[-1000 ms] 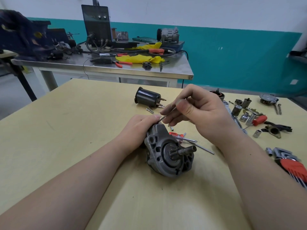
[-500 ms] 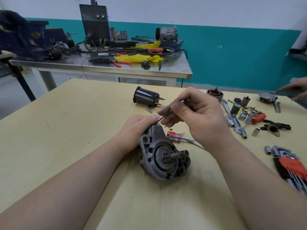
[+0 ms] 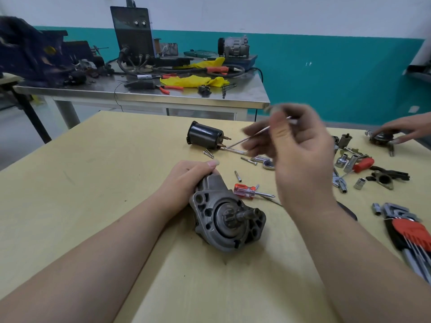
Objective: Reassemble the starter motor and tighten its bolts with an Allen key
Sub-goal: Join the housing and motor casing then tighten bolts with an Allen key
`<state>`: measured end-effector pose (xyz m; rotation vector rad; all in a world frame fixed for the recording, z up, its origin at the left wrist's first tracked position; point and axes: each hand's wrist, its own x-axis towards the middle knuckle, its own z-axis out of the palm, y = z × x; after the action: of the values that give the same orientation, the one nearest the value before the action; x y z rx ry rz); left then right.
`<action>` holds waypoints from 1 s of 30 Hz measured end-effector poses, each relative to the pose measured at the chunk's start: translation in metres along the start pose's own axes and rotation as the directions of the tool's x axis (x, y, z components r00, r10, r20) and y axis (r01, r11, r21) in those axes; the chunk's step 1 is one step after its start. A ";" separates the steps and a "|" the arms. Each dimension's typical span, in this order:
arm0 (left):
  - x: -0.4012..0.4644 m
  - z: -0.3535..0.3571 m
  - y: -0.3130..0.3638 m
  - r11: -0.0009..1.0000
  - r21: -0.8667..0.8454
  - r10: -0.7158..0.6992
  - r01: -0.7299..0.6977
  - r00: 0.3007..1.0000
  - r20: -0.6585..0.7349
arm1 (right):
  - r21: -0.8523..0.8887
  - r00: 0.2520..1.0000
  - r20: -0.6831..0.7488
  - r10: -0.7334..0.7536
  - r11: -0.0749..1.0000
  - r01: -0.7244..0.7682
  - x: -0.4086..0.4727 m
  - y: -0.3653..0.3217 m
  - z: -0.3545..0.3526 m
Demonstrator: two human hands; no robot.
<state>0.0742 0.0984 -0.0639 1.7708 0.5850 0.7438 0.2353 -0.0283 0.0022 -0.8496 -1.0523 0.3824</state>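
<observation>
The hands are working apart from each other: the left hand (image 3: 186, 180) is lying on the worktop (image 3: 93, 183) with its fingers curled over the rear of the starter motor (image 3: 227, 217), gripping it, while the right hand (image 3: 296, 155) is raised above the worktop, blurred, its fingers pinching a long thin metal rod (image 3: 249, 137) that is slanting down to the left; whether this is a through bolt or the Allen key cannot be told. The starter motor is lying on its side near the middle of the worktop, its shaft end facing the camera. Beyond it a black cylindrical housing (image 3: 205, 137) is lying, with loose bolts (image 3: 248, 160) near it. A small red-handled screwdriver (image 3: 247, 191) is lying just beside the motor. A set of Allen keys in a red holder (image 3: 412, 234) is sitting at the right edge. Another person's hand (image 3: 405, 129) is resting on a part at the far right.
</observation>
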 end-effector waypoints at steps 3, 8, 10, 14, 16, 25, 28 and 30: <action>-0.001 -0.003 -0.001 1.000 -0.012 0.019 -0.018 0.999 0.035 | -0.126 0.974 -0.223 -0.031 0.992 0.003 0.013 0.002 -0.021; -0.003 -0.005 0.001 0.998 -0.055 0.002 0.001 0.998 0.060 | -0.653 0.957 -0.248 0.151 0.703 -0.280 0.028 0.039 -0.063; -0.004 -0.006 0.005 0.999 -0.049 0.006 -0.002 0.997 0.083 | -0.832 0.932 -0.157 0.327 0.465 -0.303 0.030 0.053 -0.072; -0.002 -0.012 0.014 0.997 0.042 0.061 -0.066 0.990 0.126 | -0.982 0.854 -0.015 0.520 0.155 -0.111 0.022 0.067 -0.067; -0.003 -0.013 0.015 0.995 0.043 0.081 -0.088 0.986 0.144 | -0.994 0.846 0.014 0.534 0.097 -0.045 0.020 0.070 -0.064; -0.002 -0.007 0.013 0.982 0.136 0.118 -0.130 0.989 0.094 | -0.994 0.839 0.101 0.535 0.079 0.069 0.021 0.060 -0.057; -0.003 -0.006 0.013 0.989 0.102 0.102 -0.108 0.993 0.067 | -0.985 0.778 0.173 0.604 0.105 0.138 0.023 0.051 -0.054; -0.004 -0.005 0.013 0.992 0.078 0.098 -0.102 0.994 0.051 | -0.986 0.700 0.164 0.695 0.087 0.144 0.019 0.047 -0.051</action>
<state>0.0683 0.0951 -0.0511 1.8989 0.5034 0.7540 0.2939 -0.0076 -0.0337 -2.3998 -1.8190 0.2776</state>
